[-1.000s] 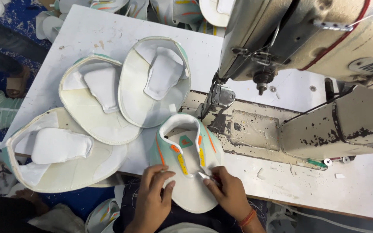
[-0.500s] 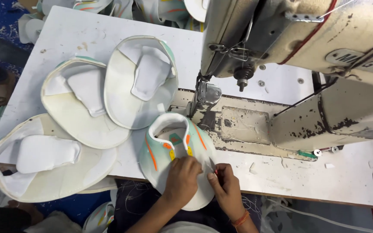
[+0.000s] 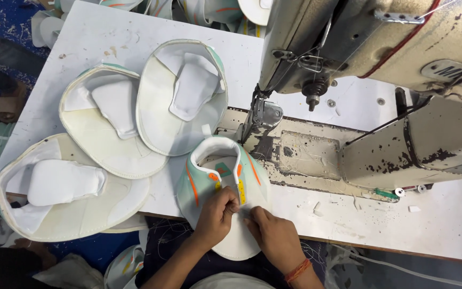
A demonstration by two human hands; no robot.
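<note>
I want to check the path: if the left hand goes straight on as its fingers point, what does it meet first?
The left hand points up-right along the shoe upper, so it would likely meet the presser foot first; depth is unclear.

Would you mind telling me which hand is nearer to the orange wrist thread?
Right. The right hand is joined to the wrist wearing the orange thread; the left hand sits farther off, across the shoe upper.

My left hand (image 3: 217, 214) and forearm are bare, with no sleeve, ring or band on them. My right hand (image 3: 274, 238) is bare as well, except for a bunch of thin orange-red threads tied round its wrist like a bracelet.
</note>
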